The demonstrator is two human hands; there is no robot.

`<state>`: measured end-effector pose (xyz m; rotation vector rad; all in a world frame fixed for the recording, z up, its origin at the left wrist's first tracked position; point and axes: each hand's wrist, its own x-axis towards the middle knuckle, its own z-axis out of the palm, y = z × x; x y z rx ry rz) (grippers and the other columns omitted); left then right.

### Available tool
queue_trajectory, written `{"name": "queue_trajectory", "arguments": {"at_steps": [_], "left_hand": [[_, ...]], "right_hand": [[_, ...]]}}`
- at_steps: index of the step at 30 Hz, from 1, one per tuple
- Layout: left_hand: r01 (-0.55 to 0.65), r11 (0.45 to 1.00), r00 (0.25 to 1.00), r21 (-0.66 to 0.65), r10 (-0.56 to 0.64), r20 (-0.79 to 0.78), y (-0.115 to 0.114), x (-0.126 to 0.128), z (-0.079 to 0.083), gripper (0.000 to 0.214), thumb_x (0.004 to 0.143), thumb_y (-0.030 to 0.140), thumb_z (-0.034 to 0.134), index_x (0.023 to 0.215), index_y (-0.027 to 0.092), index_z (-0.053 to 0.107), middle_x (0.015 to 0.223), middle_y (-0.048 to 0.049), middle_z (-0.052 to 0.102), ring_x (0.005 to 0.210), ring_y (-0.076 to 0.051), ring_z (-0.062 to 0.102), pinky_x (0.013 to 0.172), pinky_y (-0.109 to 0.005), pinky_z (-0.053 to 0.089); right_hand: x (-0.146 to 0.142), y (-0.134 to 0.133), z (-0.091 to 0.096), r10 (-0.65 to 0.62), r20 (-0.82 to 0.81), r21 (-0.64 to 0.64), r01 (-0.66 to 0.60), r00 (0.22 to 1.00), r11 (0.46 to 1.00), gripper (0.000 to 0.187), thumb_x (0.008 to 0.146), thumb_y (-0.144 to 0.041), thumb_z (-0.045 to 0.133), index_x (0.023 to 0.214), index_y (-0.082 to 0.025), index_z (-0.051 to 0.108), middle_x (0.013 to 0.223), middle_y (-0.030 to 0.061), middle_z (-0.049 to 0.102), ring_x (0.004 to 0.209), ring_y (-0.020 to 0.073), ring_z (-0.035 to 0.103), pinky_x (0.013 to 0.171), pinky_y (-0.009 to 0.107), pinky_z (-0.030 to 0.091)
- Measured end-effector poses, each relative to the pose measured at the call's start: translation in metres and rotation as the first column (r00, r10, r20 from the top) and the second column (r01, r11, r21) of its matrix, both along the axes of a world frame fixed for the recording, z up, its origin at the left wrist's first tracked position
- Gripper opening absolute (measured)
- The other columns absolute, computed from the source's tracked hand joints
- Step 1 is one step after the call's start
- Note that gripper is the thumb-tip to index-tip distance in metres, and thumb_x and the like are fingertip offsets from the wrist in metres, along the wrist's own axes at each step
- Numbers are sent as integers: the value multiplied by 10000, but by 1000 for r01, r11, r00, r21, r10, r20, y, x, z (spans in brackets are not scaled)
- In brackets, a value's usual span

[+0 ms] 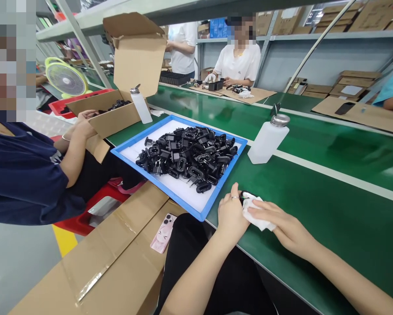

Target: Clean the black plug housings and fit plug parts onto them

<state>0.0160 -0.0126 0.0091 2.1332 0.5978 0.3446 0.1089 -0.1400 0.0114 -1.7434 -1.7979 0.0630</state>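
Left hand: the left hand (231,214) is low on the green belt (314,210), near the front edge, just right of the blue tray.
Left fingers: they are curled tight around a small black part (245,194). There is a ring on one finger.
Black part: only a little bit of it peeks out, between the left thumb and the cloth. It is too hidden to say just what it is.
Right hand: the right hand (282,227) is beside the left hand and touching it.
Right fingers: they lie straight and close together, pressed down on a white cloth (257,214). The thumb is hidden.
White cloth: it is bunched up between the two hands and sits against the black part.
Blue tray: the blue tray (199,214) is just left of the hands. It has a white floor.
Pile: a big heap of black plug parts (186,155) fills the middle of the tray.
Pump bottle: a white pump bottle (267,140) with a metal top stands on the belt, just past the tray's right corner.
Second bottle: another white bottle (141,107) stands past the tray's far corner, next to an open cardboard box (114,118).
Pink phone: a pink phone (163,227) lies on flat cardboard (117,262), below the tray.
Co-worker: a person in a dark blue top (19,175) sits on the left, with a hand by the open box.
Fan: a yellow-green fan (66,78) stands far off on the left.
Across the belt: a person in a white shirt (239,63) sits at the far side.
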Motion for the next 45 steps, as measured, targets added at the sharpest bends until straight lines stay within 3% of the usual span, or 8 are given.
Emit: {"name": "queue_trajectory", "arguments": {"at_steps": [4, 9, 14, 18, 25, 33, 38, 45], "left_hand": [[-30, 999, 1000, -16, 30, 9, 0, 1, -1, 659, 633, 300, 533, 1206, 115, 265, 1076, -88, 513, 1010, -244, 424, 864, -363, 327], [-63, 998, 998, -11, 64, 24, -1, 0, -3, 650, 594, 299, 587, 1165, 122, 335, 1024, -90, 520, 968, -244, 439, 840, -377, 355], [-47, 999, 989, -7, 47, 142, 1, -8, -5, 454, 623, 236, 570, 1049, 141, 443, 1052, -70, 497, 995, -210, 419, 859, -335, 360], [2, 1000, 990, -17, 0, 143, 2, -16, -4, 363, 696, 209, 490, 1050, 145, 446, 1000, -64, 530, 951, -193, 448, 833, -327, 385], [22, 990, 992, 139, -40, 123, 1, -21, -6, 338, 738, 242, 443, 1064, 149, 436, 965, -72, 533, 885, -205, 466, 774, -344, 412], [12, 989, 990, 145, -32, 137, 1, -19, -10, 374, 742, 257, 429, 1094, 131, 412, 1007, -83, 526, 928, -201, 460, 807, -343, 400], [3, 995, 989, 98, -17, 145, 1, -20, -10, 416, 728, 279, 447, 1115, 137, 389, 1078, -74, 502, 991, -189, 443, 847, -327, 379], [-8, 1000, 989, 21, 4, 148, 1, -19, -10, 405, 719, 268, 463, 1101, 151, 398, 1031, -68, 528, 957, -171, 475, 828, -311, 387]], "right_hand": [[22, -17, 16, -193, -191, -205, 153, 962, 967, 273, 834, -268, 296, 1013, -249, 501, 980, 26, 542, 854, 171, 523, 683, 256, 446], [67, -2, 37, -401, -256, -596, 183, 880, 782, 401, 778, -471, 302, 938, -174, 518, 809, 78, 578, 658, 196, 547, 554, 284, 460], [65, 59, 55, -278, 102, -426, 294, 955, 856, 451, 676, -398, 390, 1017, -118, 485, 1087, 124, 462, 989, 280, 428, 836, 421, 370], [27, 120, 63, -158, 154, -307, 200, 975, 931, 347, 764, -321, 398, 1025, -116, 501, 1077, 101, 465, 988, 230, 426, 864, 379, 356], [6, 176, 59, -304, -14, -368, 278, 953, 887, 234, 628, -116, 614, 859, -110, 578, 874, 111, 556, 940, 311, 439, 829, 467, 334], [26, 137, 79, -471, -490, -443, 256, 734, 859, 266, 797, -156, 419, 1058, -123, 386, 807, 58, 542, 690, 138, 570, 598, 229, 489], [20, 99, 72, -326, -786, -306, 128, 525, 943, 397, 740, -188, 461, 1109, -215, 317, 695, -18, 450, 690, 145, 570, 569, 215, 477], [10, 50, 50, -326, -433, -177, 276, 840, 945, 284, 650, -313, 495, 885, -153, 501, 819, 43, 489, 717, 149, 509, 650, 274, 439]]}}
